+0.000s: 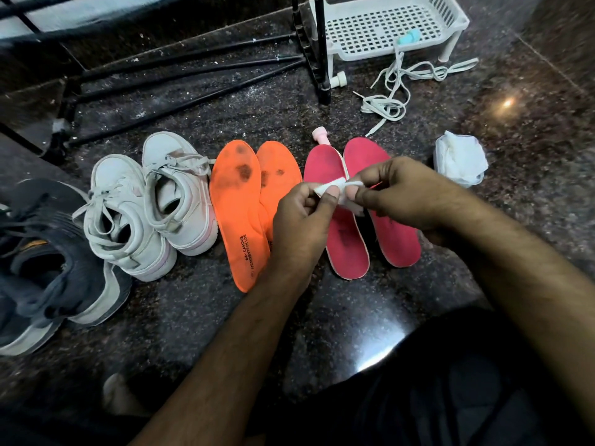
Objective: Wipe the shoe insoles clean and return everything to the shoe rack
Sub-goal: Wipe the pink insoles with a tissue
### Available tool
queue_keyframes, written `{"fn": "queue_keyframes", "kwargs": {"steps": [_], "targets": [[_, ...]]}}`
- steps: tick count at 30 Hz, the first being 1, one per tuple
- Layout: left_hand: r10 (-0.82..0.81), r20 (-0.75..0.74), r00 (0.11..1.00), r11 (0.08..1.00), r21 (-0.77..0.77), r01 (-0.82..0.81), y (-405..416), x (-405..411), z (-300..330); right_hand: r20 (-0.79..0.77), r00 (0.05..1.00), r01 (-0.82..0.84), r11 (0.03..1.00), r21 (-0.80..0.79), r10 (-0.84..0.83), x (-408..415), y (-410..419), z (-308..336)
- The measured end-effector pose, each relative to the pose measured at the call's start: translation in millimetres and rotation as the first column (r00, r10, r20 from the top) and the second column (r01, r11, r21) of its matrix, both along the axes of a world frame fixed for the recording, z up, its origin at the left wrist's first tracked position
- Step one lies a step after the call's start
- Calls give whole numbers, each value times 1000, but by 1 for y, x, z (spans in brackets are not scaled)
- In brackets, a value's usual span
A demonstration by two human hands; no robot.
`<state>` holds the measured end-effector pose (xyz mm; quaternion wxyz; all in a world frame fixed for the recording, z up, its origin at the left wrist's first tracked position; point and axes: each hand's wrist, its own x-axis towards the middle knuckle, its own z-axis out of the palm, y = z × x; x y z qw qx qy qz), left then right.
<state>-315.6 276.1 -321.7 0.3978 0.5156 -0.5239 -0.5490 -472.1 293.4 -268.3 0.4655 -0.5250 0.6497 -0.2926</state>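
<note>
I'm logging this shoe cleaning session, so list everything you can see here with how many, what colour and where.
Orange insoles: two, dark stains, floor centre.
Pink insoles: two, right of the orange pair.
White sneakers: two, left of the orange insoles.
Dark shoes: grey, far left; count unclear.
Shoelaces: white, loose, floor near the basket.
Basket: one, white plastic, top right.
Shoe rack: black bars, top left.
Crumpled wipes: white, far right.
Small bottle: one, pink, behind the pink insoles.
Wipe: one, white, pinched by both hands.
Left hand: fingers on the wipe.
Right hand: fingers on the wipe.
</note>
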Motion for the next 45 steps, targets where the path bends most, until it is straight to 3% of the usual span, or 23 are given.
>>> {"fn": "queue_keyframes", "kwargs": {"steps": [4, 11, 17, 21, 26, 31, 36, 43, 45], "targets": [[-30, 62, 998, 999, -20, 31, -1, 1, -2, -11, 1000, 5, 998, -63, -6, -2, 0, 3], [34, 114, 993, 999, -16, -33, -2, 5, 0, 125, 991, -54, 998, 33, 50, -3, 5, 12], [-104, 225, 969, 982, -129, 136, -2, 5, 6, -50, 998, 26, 989, -146, -34, -5, 1, 8], [-253, -30, 967, 964, 72, 254, 8, -2, 16, -41, 990, 126, 973, -193, -137, -6, -4, 6], [-279, -285, 917, 925, 176, 336, 11, -3, 23, -70, 992, 102, 992, -78, -108, -3, -5, -4], [-217, -312, 925, 932, 217, 291, 9, 0, 24, -35, 995, 92, 995, -43, -93, -3, -7, -2], [-202, -437, 876, 909, 250, 334, 7, 0, 27, -50, 993, 102, 994, -23, -103, -3, -7, 1], [-191, -326, 926, 964, 115, 239, 7, 1, 19, -58, 997, 56, 998, 19, -54, -5, -6, -5], [-183, -316, 931, 968, 107, 227, 8, 2, 19, -116, 992, 51, 998, -32, -55, -5, -6, -9]]}}
